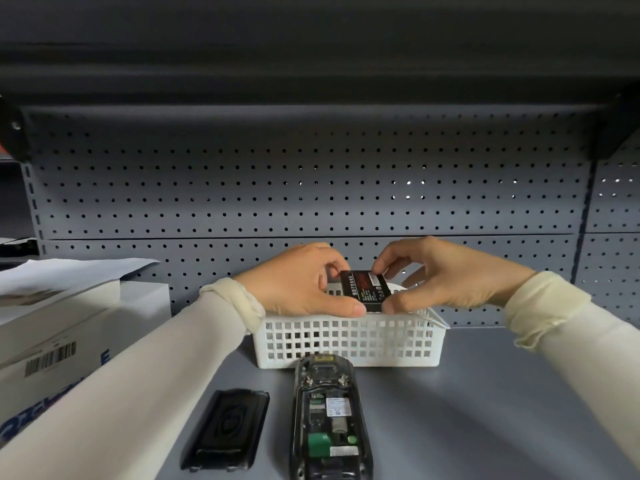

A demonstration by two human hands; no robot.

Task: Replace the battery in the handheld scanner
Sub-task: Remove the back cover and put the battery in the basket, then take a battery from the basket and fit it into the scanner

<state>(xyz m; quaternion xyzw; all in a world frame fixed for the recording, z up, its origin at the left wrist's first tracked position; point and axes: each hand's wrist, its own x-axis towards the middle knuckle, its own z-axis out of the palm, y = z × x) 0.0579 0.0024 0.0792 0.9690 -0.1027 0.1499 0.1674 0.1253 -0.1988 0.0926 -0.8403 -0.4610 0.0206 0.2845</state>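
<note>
A black battery (365, 289) with a red and white label is held just above the white lattice basket (346, 344). My left hand (301, 282) grips its left edge and my right hand (440, 275) pinches its right and top edges. The handheld scanner (329, 417) lies face down in front of the basket, its battery bay uncovered with green parts and labels showing. Its black battery cover (227, 429) lies on the shelf to the scanner's left.
White cardboard boxes (52, 341) with a barcode label and paper on top stand at the left. A grey pegboard wall (311, 188) rises behind the basket, and a dark shelf overhangs above. The grey shelf surface (502, 410) extends to the right.
</note>
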